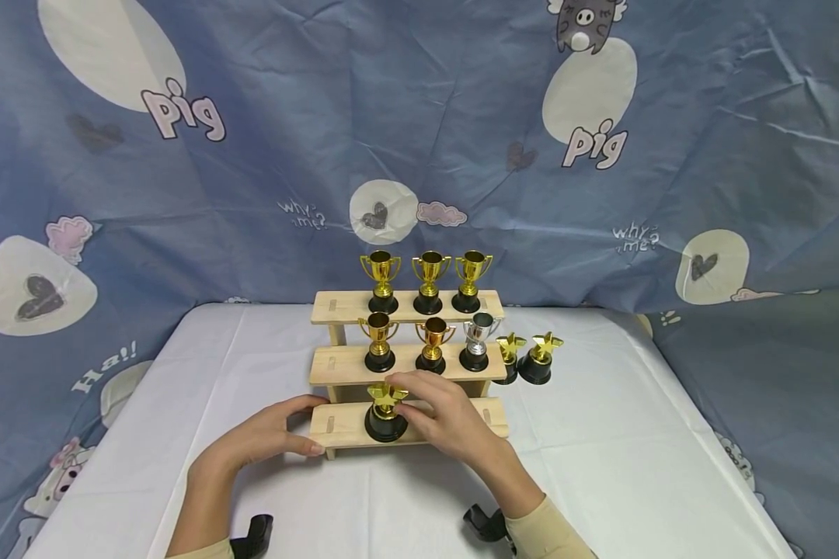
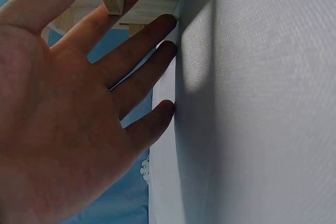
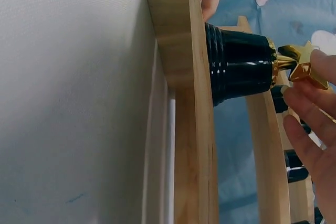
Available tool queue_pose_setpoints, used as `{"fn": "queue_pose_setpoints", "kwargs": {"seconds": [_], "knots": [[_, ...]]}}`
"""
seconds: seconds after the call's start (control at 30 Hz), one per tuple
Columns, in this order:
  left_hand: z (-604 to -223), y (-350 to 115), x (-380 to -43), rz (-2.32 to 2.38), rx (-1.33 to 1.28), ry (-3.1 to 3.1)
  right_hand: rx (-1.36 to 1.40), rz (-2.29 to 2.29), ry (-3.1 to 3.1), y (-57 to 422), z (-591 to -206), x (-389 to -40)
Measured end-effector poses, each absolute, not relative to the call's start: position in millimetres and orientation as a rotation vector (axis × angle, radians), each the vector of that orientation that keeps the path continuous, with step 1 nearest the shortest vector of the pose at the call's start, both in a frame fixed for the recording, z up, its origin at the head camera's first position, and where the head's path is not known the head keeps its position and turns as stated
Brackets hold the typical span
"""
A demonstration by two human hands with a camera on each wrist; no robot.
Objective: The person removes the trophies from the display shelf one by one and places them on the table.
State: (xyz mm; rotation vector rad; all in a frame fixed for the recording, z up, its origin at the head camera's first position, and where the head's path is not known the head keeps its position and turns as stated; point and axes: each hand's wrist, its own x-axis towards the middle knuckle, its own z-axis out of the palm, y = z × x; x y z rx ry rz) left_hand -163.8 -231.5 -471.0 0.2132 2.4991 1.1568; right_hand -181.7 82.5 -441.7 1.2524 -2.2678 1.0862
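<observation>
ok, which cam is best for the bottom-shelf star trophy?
Right wrist: the star trophy is largest there, black base unobstructed, its star pinched by the right hand. Head: upright but small. Left wrist: just a gold bit, top-left corner, probably it.

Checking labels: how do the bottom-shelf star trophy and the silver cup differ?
The star trophy is gold on top, the silver cup silver. The star trophy carries a star, the silver cup a two-handled bowl. Both stand upright on black bases.

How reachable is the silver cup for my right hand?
Probably yes, if your right hand frees its fingers from the gold star trophy; the silver cup stands just beyond, seemingly unblocked.
</observation>
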Motion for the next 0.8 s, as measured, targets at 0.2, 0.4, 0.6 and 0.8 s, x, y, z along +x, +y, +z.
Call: {"fn": "queue_pose_setpoints", "kwargs": {"seconds": [0.2,0.4,0.6,0.8], "knots": [[-470.4,-231.2,-163.5,1.18,0.229,2.498,1.223,1.084,-2.201,84.2,-442.1,-183.0],[-471.9,-231.2,-162.2,1.17,0.219,2.502,1.203,1.088,-2.213,88.3,-443.5,-184.1],[-472.1,-231.5,-161.4,1.163,0.23,2.516,1.153,1.1,-2.219,94.2,-440.0,-184.7],[-469.5,-230.3,-162.0,1.154,0.225,2.517,1.123,1.116,-2.219,99.5,-437.1,-185.6]]}}
